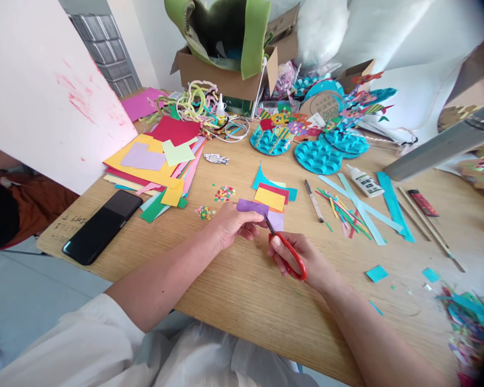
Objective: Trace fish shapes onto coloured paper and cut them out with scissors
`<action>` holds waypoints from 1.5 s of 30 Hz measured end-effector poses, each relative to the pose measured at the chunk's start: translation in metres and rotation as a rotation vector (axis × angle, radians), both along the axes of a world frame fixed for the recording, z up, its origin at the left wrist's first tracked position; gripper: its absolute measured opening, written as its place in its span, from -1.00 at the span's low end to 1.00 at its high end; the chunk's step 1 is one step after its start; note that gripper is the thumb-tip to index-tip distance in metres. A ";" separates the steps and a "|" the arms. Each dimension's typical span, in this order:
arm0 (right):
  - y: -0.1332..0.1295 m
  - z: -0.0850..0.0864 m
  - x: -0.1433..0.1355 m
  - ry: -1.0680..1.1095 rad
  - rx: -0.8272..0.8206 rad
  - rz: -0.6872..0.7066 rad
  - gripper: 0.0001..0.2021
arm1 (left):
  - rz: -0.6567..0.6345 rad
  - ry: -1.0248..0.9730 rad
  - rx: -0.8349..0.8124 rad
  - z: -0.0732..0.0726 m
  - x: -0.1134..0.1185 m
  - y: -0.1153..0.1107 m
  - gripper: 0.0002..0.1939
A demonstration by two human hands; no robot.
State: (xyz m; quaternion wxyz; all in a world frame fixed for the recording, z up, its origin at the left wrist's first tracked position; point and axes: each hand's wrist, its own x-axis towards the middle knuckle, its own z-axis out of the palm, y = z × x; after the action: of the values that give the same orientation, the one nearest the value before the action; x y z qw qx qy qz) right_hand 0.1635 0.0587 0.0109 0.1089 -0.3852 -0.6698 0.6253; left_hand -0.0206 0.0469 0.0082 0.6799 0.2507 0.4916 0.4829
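Between the thumb and fingers of my left hand [237, 223] is a small piece of purple paper [250, 206]. My right hand [300, 255] grips red-handled scissors [292, 257], whose dark blades point up and left to the paper's lower right edge. How far the blades are parted is hard to make out. Just beyond both hands lie a yellow paper piece [271, 198], a lilac piece [277, 219] and a blue scrap with a curved edge [260, 178]. Tiny coloured paper bits [225, 193] sit in small piles left of the purple paper.
Left of me are a black phone [102, 226] and stacked coloured paper [113, 156]. A pen [314, 201], thin paper strips [349, 217], a glue bottle [364, 181] and brushes [435, 236] lie to the right. Blue decorated discs [318, 156] and a cardboard box [226, 78] stand behind.
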 end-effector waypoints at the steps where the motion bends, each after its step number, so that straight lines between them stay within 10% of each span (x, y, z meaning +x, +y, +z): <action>1: 0.000 0.000 0.000 0.000 -0.002 -0.003 -0.43 | -0.001 0.001 -0.002 0.000 0.000 0.000 -0.87; 45: -0.003 -0.003 0.001 0.027 -0.046 -0.030 -0.47 | -0.007 0.014 -0.013 0.000 0.000 0.000 -0.89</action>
State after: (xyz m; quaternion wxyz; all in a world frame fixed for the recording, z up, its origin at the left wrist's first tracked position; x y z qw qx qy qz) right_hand 0.1641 0.0559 0.0075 0.1184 -0.3892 -0.6477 0.6442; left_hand -0.0205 0.0470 0.0079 0.6797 0.2517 0.4987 0.4754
